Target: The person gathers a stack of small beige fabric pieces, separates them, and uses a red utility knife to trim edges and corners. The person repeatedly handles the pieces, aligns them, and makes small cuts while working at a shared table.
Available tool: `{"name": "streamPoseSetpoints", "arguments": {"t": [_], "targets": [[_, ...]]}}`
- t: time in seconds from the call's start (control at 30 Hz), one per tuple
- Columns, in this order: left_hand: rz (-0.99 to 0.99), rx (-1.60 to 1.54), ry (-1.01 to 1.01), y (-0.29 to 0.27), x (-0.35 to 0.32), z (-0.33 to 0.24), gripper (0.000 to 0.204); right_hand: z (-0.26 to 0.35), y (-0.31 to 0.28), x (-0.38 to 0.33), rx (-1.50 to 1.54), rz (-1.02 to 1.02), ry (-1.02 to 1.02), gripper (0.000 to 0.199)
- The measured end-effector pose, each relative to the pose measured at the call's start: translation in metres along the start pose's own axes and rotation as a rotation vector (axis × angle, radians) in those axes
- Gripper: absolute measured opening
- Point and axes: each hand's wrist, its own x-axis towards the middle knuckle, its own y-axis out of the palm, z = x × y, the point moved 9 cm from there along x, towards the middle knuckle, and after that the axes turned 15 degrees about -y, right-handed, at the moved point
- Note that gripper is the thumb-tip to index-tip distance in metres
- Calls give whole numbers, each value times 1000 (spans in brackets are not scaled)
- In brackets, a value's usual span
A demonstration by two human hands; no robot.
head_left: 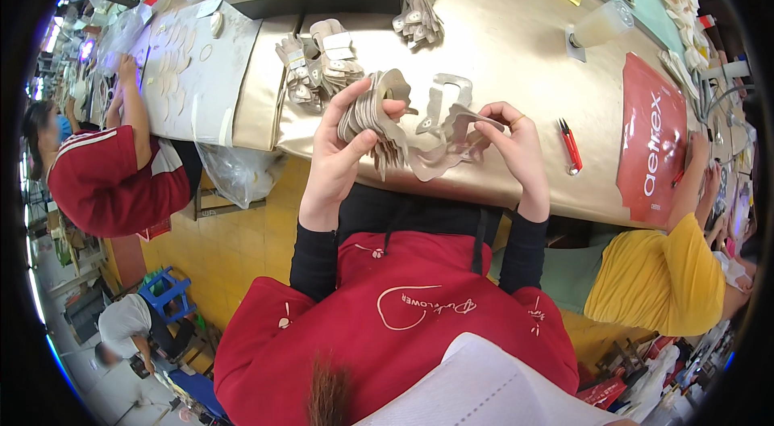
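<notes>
1. Stack of beige cut pieces (377, 124): it is held up on the person's side of the black tray (339, 2), the landmark here.
2. The left hand (332, 153) is curled around this stack, thumb in front and fingertips behind and through it.
3. The right hand (518, 145), nearer the person and farther right of the black tray, pinches the edge of a loose beige piece (431, 166) between thumb and forefinger.
4. That piece spans the gap between the hands; whether it touches the stack, I cannot tell.
5. Two tied bundles (336, 47) lie side by side just on the near side of the black tray; another bundle (419, 16) lies just beside its right end.
6. Red snips (570, 147) lie well to the right of the black tray, toward the person.
</notes>
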Motion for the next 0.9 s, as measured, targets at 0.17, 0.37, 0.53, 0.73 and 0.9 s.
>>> {"name": "streamPoseSetpoints", "arguments": {"t": [0.17, 0.37, 0.53, 0.73, 0.9], "targets": [[-45, 141, -4, 7, 8, 3, 58, 98, 29, -11, -343, 291, -553, 11], [81, 85, -137, 38, 8, 20, 59, 115, 58, -5, -178, 435, -501, 12], [72, 183, -188, 44, 9, 30, 69, 111, 67, 6, -200, 283, -699, 14], [43, 185, -144, 43, 7, 33, 84, 87, 63, 10, -220, 239, -545, 17], [1, -118, -120, 28, 10, 32, 72, 88, 49, 11, -301, 35, -641, 25]]}}
